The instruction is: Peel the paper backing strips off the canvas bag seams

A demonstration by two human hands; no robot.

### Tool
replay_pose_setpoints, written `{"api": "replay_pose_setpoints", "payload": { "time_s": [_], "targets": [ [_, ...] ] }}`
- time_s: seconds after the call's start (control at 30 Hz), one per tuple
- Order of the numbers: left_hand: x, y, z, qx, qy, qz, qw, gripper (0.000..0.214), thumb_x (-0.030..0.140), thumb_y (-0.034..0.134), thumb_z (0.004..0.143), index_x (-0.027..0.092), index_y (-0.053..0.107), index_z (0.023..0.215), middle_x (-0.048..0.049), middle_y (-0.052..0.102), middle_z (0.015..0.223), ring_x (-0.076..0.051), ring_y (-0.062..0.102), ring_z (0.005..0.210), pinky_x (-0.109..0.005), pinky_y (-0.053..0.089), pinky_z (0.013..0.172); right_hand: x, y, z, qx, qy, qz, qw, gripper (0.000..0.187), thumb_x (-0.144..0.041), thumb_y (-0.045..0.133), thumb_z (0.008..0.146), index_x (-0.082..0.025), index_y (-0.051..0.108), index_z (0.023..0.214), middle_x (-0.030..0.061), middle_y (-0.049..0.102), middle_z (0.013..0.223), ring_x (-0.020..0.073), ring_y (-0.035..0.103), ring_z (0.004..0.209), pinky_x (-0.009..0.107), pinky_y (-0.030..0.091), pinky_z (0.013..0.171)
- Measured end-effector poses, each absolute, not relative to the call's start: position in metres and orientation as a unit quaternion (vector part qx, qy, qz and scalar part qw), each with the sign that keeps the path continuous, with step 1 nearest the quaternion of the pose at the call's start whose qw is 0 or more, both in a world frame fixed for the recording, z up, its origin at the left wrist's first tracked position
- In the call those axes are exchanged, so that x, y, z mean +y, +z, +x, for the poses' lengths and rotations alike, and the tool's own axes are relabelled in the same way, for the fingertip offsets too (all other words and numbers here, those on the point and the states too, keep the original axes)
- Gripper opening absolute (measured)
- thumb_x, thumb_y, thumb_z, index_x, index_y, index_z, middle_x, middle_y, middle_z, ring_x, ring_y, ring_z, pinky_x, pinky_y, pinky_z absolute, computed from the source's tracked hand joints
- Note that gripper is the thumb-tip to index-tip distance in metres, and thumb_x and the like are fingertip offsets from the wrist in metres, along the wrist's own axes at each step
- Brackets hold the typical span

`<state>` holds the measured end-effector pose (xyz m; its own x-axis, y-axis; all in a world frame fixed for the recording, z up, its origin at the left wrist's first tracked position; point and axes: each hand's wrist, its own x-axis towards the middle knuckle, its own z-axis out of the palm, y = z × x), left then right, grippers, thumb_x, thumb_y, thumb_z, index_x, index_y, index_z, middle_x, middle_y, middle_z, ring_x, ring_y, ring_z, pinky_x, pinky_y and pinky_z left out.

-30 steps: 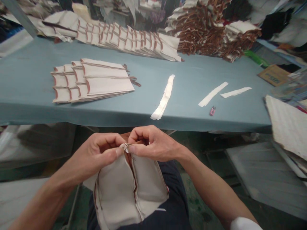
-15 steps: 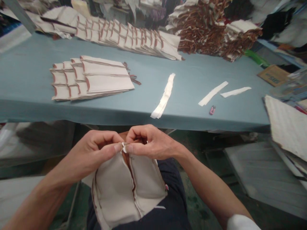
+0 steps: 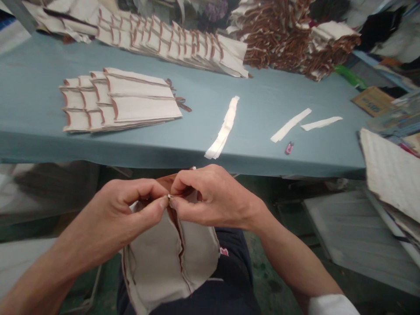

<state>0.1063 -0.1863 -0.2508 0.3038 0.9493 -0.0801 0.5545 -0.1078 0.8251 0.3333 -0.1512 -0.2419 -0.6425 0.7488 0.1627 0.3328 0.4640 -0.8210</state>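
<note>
A cream fabric piece with brown piping [image 3: 164, 258] lies over my lap, below the table's front edge. My left hand [image 3: 126, 214] and my right hand [image 3: 210, 199] meet at its top end, thumbs and forefingers pinched together on a small white bit of the fabric's upper edge. Both hands are closed on the piece. The brown seam runs down its middle between the two halves.
A blue-covered table [image 3: 197, 109] stands in front. On it lie a fanned stack of finished cream pieces [image 3: 118, 100], a pile of white strips [image 3: 225, 129], two loose strips [image 3: 290, 124], a small pink object [image 3: 289, 148]. Large heaps of pieces [image 3: 288, 39] fill the back. Boards [image 3: 390, 175] sit at right.
Both hands have stayed pinched at the top of the fabric and risen slightly toward the table edge. The fabric has bunched a little. The view has tilted down.
</note>
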Motion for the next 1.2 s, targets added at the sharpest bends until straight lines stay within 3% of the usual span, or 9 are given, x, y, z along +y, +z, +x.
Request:
{"api": "replay_pose_setpoints", "payload": {
  "time_s": [0.33, 0.53, 0.73, 0.9, 1.03, 1.2],
  "targets": [
    [-0.178, -0.254, 0.106, 0.499, 0.26, 0.705, 0.432, 0.035, 0.043, 0.062, 0.089, 0.021, 0.076, 0.066, 0.0027, 0.066, 0.059, -0.013, 0.055, 0.051, -0.019, 0.041, 0.048, -0.141, -0.254, 0.331, -0.68, 0.633, -0.295, 0.223, 0.013, -0.026, 0.066, 0.086, -0.019, 0.061, 0.077, -0.0066, 0.052, 0.069, 0.0091, 0.042, 0.062, 0.023, 0.035, 0.057],
    [-0.176, -0.257, 0.106, 0.472, 0.291, 0.663, 0.502, 0.03, 0.043, 0.068, 0.087, 0.021, 0.078, 0.07, 0.0022, 0.069, 0.062, -0.013, 0.056, 0.053, -0.017, 0.044, 0.049, -0.138, -0.264, 0.332, -0.645, 0.681, -0.267, 0.221, 0.015, -0.031, 0.068, 0.088, -0.019, 0.06, 0.082, -0.0051, 0.054, 0.073, 0.0101, 0.043, 0.064, 0.023, 0.036, 0.057],
    [-0.179, -0.255, 0.105, 0.508, 0.25, 0.667, 0.484, 0.03, 0.047, 0.07, 0.083, 0.021, 0.081, 0.072, 0.0009, 0.072, 0.064, -0.014, 0.058, 0.055, -0.018, 0.044, 0.049, -0.14, -0.266, 0.331, -0.662, 0.661, -0.264, 0.237, 0.013, -0.028, 0.066, 0.09, -0.019, 0.06, 0.083, -0.0057, 0.054, 0.073, 0.0098, 0.044, 0.064, 0.023, 0.036, 0.058],
    [-0.18, -0.257, 0.101, 0.516, 0.228, 0.687, 0.459, 0.027, 0.041, 0.07, 0.089, 0.02, 0.082, 0.078, 0.0036, 0.067, 0.065, -0.011, 0.051, 0.057, -0.017, 0.04, 0.052, -0.138, -0.269, 0.331, -0.692, 0.628, -0.259, 0.242, 0.012, -0.027, 0.066, 0.093, -0.019, 0.062, 0.085, -0.0052, 0.055, 0.075, 0.0104, 0.046, 0.066, 0.023, 0.039, 0.061],
    [-0.179, -0.256, 0.101, 0.514, 0.225, 0.654, 0.507, 0.029, 0.045, 0.072, 0.085, 0.019, 0.078, 0.073, 0.0019, 0.066, 0.065, -0.013, 0.052, 0.06, -0.019, 0.041, 0.054, -0.141, -0.265, 0.333, -0.724, 0.592, -0.259, 0.242, 0.014, -0.029, 0.065, 0.093, -0.02, 0.06, 0.085, -0.0049, 0.056, 0.075, 0.011, 0.048, 0.067, 0.024, 0.039, 0.062],
    [-0.18, -0.256, 0.099, 0.546, 0.186, 0.583, 0.572, 0.034, 0.052, 0.077, 0.078, 0.018, 0.077, 0.078, -0.0012, 0.07, 0.071, -0.015, 0.055, 0.061, -0.021, 0.042, 0.054, -0.15, -0.253, 0.337, -0.799, 0.462, -0.289, 0.254, 0.013, -0.023, 0.072, 0.086, -0.02, 0.059, 0.085, -0.0065, 0.057, 0.074, 0.0099, 0.049, 0.066, 0.025, 0.035, 0.065]
  ]
}}
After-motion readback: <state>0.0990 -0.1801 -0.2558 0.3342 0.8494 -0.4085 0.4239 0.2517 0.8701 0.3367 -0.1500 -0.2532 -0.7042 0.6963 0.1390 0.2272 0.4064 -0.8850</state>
